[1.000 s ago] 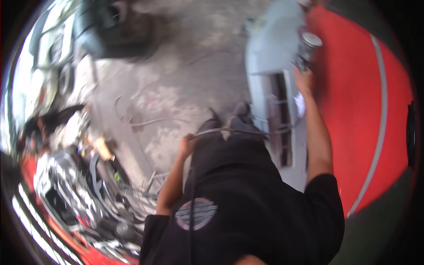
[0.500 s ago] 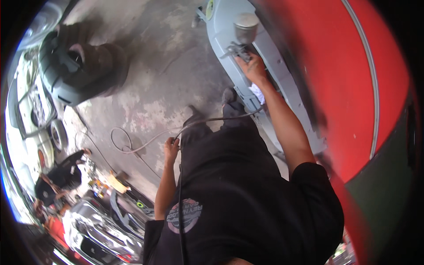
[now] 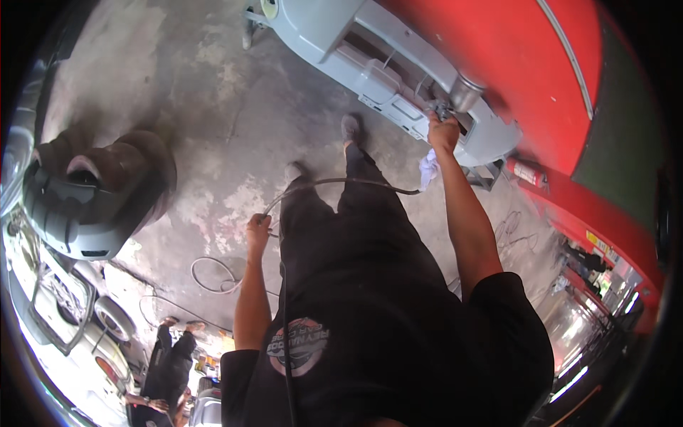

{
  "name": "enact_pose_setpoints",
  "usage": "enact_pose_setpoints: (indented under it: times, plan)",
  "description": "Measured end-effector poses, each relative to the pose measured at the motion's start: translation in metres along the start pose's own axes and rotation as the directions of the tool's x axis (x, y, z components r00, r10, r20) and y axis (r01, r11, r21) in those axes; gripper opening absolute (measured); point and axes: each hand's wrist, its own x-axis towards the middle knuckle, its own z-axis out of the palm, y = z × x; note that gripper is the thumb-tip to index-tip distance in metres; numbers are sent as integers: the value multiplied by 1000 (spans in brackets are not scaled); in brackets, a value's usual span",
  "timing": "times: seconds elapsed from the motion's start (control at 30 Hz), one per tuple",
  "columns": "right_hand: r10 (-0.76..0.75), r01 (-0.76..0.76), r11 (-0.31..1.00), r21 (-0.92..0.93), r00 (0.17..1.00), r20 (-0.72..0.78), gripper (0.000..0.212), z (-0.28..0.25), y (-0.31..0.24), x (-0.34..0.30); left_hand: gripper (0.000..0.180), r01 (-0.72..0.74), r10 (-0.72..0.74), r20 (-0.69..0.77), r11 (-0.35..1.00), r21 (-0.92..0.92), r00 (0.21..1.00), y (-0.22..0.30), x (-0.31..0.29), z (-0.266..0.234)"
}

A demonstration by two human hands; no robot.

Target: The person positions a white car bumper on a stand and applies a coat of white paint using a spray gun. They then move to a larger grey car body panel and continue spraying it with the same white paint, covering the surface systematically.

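My right hand point(image 3: 443, 133) grips a spray gun point(image 3: 441, 109) with a metal cup point(image 3: 467, 92) on it. The gun is over the right end of a light grey car bumper point(image 3: 306, 28); whether it touches the bumper I cannot tell. A white cloth point(image 3: 429, 171) hangs beside my right wrist. Closed around a dark air hose point(image 3: 341, 181) is my left hand point(image 3: 258, 233), low in front of my left leg. The hose runs across my legs toward the cloth, where its end is hidden.
Behind the bumper stands a red panel point(image 3: 526, 71), with a red fire extinguisher point(image 3: 526, 173) by its foot. A dark grey bumper point(image 3: 78, 213) rests at left. Looped hose point(image 3: 213, 288) lies on the concrete floor. Another person point(image 3: 167, 366) is at lower left.
The view has turned, so the light grey bumper now slants across the top. My right hand has moved with the spray gun to its right end. My left hand keeps the hose.
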Motion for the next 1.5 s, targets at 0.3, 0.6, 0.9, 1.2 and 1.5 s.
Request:
enact_pose_setpoints:
  times: [0.3, 0.6, 0.9, 1.2, 1.5]
  plan:
    - [-281, 252, 880, 404, 960, 13, 46, 42, -81, -51, 29, 169, -169, 46, 986, -2, 985, -37, -12, -46]
    - [-378, 318, 831, 456, 925, 44, 47, 27, -80, -71, 27, 132, -133, 17, 991, 20, 991, -36, -23, -61]
    - [156, -125, 984, 125, 947, -281, 60, -30, 219, -28, 23, -100, 61, 185, 972, 214, 981, 19, -58, 49]
    - [57, 15, 975, 221, 947, -316, 41, -2, 222, -64, 25, -47, 24, 129, 983, 180, 991, 35, -69, 67]
    - [-392, 287, 858, 426, 902, 182, 45, 49, 40, -117, 25, -30, 13, 65, 961, 274, 998, 44, -88, 46]
